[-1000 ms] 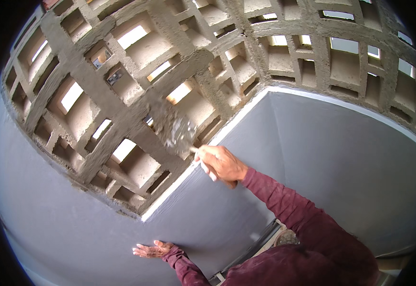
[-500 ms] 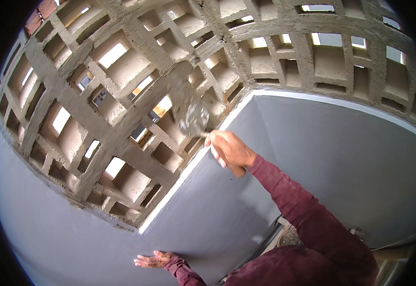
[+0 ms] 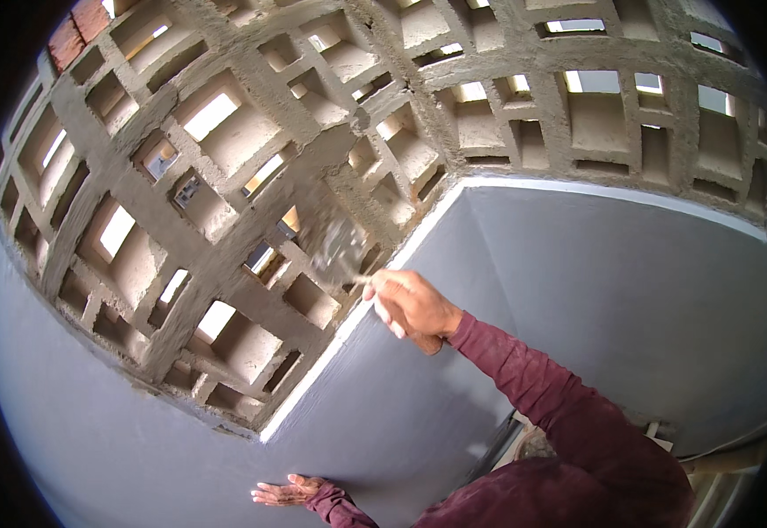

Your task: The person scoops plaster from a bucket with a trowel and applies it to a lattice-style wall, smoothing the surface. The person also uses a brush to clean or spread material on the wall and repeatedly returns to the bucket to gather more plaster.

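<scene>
My right hand (image 3: 412, 306) is closed round the wooden handle of a trowel (image 3: 341, 251). Its metal blade, smeared by motion, lies over the concrete lattice blocks (image 3: 212, 220), hiding some of their openings. Fresh-looking wet mortar cannot be told apart from the blurred blade. Lower down, my left hand (image 3: 288, 493) rests with spread fingers against the smooth grey wall (image 3: 357, 387) and holds nothing. A white ledge strip (image 3: 313, 380) runs between the lattice and the grey wall, just beside my right hand.
The lattice turns a corner and continues on the right wall (image 3: 608, 123). Red bricks (image 3: 67, 42) show at the upper left. Beneath my right arm, a round container (image 3: 535, 443) is partly hidden. Boards (image 3: 726, 465) lie at the lower right.
My right hand and the trowel have moved down and left along the lattice edge. My left hand stays on the grey wall. The view has shifted slightly.
</scene>
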Tool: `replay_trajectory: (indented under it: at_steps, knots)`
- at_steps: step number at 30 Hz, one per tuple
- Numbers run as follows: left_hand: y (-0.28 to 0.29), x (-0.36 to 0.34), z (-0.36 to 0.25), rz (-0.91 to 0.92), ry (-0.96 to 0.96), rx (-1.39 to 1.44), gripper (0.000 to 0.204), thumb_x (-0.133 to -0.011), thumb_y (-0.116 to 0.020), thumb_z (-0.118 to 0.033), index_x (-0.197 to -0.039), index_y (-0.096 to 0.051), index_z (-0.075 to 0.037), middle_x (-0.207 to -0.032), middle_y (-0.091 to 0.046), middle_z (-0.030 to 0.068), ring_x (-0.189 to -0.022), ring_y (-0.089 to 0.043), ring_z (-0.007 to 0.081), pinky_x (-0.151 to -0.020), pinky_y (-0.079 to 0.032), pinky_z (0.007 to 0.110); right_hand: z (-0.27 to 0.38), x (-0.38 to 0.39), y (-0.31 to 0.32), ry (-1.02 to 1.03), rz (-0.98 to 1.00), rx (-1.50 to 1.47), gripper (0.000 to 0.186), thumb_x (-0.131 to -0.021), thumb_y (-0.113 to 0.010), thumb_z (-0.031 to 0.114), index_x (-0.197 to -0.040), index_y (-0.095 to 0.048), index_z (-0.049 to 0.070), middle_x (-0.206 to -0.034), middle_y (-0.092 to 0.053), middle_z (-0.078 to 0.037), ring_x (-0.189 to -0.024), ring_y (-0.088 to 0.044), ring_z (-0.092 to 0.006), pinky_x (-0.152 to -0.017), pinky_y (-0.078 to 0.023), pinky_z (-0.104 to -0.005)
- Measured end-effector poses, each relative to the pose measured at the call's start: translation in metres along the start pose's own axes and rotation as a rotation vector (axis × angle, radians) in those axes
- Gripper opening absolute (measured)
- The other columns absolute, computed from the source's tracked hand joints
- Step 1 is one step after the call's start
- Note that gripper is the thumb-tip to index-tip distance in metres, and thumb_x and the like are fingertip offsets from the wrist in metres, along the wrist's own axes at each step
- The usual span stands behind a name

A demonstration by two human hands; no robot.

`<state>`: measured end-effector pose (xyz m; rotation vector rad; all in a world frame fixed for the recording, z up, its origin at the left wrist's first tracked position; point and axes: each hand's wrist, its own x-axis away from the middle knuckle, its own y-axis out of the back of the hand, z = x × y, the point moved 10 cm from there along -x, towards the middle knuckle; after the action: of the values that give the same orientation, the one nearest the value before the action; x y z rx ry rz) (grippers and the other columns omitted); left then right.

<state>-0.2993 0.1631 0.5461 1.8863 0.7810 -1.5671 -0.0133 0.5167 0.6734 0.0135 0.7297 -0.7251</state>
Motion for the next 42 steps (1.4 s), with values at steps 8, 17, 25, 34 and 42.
replay_trajectory:
  at_steps: [8,17,25,34,42]
  knots:
    - [-0.010,0.011,0.015,0.093,0.017,-0.051,0.076,-0.094,-0.021,-0.060,-0.146,-0.022,-0.005,-0.152,-0.016,0.0186,-0.141,-0.012,0.0355,-0.113,-0.008,0.050,-0.015,0.048,-0.025,-0.196,0.095,0.113,0.031,-0.099,-0.039,0.025,-0.093,-0.056,-0.001,-0.060,-0.050,0.000,-0.044,-0.047,-0.0069,-0.043,-0.041,-0.0228]
    - [-0.020,0.007,0.005,0.142,-0.043,-0.026,0.079,-0.093,-0.021,-0.062,-0.146,-0.019,-0.004,-0.152,-0.013,0.0194,-0.142,-0.007,0.0355,-0.113,-0.005,0.052,-0.099,0.408,0.109,-0.657,-0.718,0.600,0.036,-0.085,-0.061,0.024,-0.108,-0.053,-0.003,-0.076,-0.057,-0.009,-0.065,-0.056,-0.0162,-0.060,-0.046,-0.0309]
    - [-0.007,-0.051,-0.020,0.156,-0.017,0.087,0.072,-0.094,-0.014,-0.059,-0.148,-0.019,-0.011,-0.155,-0.009,0.0137,-0.143,-0.003,0.0316,-0.113,0.001,0.050,-0.175,0.728,0.131,-1.228,-0.819,0.856,0.048,-0.082,-0.061,0.029,-0.117,-0.049,-0.003,-0.083,-0.063,-0.023,-0.077,-0.063,-0.0375,-0.067,-0.049,-0.0427]
    - [-0.015,0.019,-0.112,0.103,-0.367,0.151,0.073,-0.095,-0.012,-0.059,-0.148,-0.016,-0.009,-0.154,-0.011,0.0163,-0.143,-0.005,0.0322,-0.113,-0.003,0.049,-0.183,0.775,0.172,-1.605,-0.674,0.979,0.046,-0.078,-0.065,0.024,-0.116,-0.047,0.007,-0.087,-0.066,-0.017,-0.087,-0.063,-0.0363,-0.074,-0.049,-0.0465]
    - [-0.047,0.159,-0.205,0.264,-0.812,0.424,0.073,-0.095,-0.014,-0.058,-0.148,-0.017,-0.008,-0.153,-0.012,0.0168,-0.142,-0.006,0.0325,-0.113,-0.004,0.050,-0.344,0.809,0.149,-1.703,-0.181,0.979,0.040,-0.081,-0.056,0.017,-0.121,-0.052,0.019,-0.112,-0.056,-0.017,-0.102,-0.059,-0.0378,-0.083,-0.048,-0.0477]
